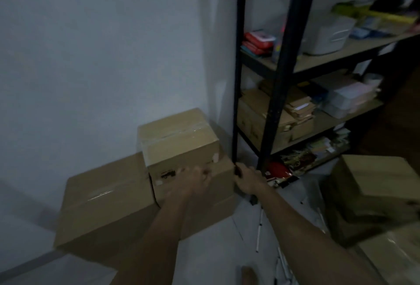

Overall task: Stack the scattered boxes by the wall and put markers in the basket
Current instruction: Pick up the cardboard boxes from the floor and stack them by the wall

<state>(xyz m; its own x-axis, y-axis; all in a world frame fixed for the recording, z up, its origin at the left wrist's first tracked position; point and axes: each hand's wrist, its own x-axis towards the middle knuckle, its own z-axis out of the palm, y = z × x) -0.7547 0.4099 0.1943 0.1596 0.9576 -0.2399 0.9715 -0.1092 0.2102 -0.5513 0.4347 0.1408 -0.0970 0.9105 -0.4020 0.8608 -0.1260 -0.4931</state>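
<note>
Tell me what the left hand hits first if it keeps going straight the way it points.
The left hand points toward the wall, at the front of the small box stacked on the big box. It would likely meet that front face first; blur hides whether they already touch.

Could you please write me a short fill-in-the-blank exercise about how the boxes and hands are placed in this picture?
1. The small box sits on top of a ____ box.
2. Both hands, left hand and right hand, reach toward the ____.
3. White markers lie on the ____.

Missing words: larger; boxes; floor
</note>
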